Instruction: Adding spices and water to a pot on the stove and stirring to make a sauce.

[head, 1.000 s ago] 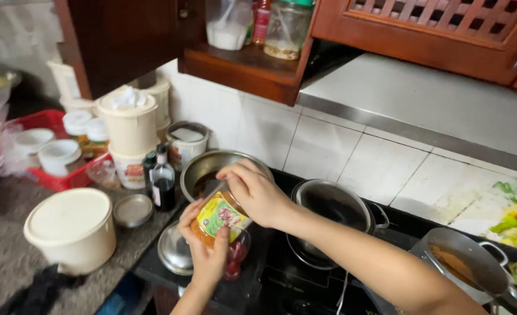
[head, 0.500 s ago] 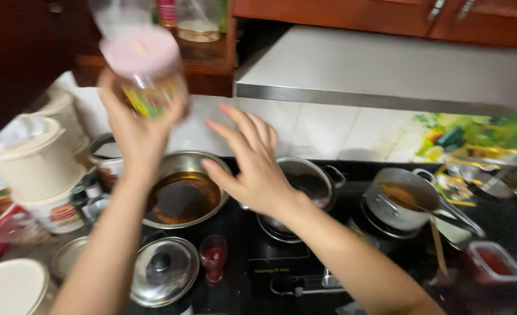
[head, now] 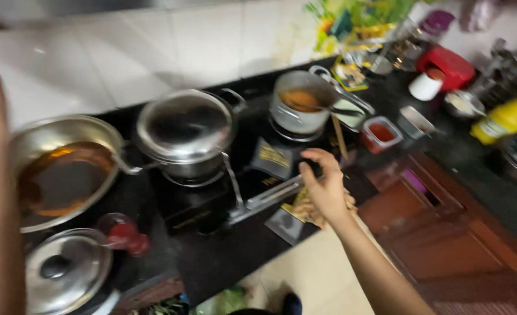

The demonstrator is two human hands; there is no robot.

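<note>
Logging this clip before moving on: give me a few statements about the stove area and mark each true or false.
1. The right hand reaches over the black stove's front edge. True.
2. The lidded steel pot sits uncovered. False: a lid covers it.
3. The small steel saucepan holds orange food. True.
4. The wide steel bowl with brown sauce is right of the saucepan. False: it is far left.
5. The right hand grips the loose round steel lid. False: the lid lies apart, lower left.

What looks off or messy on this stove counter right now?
Nothing spilled that I can tell; the frame is blurred. A steel lid lies off its pot at the front edge beside a small red-capped jar. The wok holds brown residue. The right hand rests at the stove's front edge.
</note>
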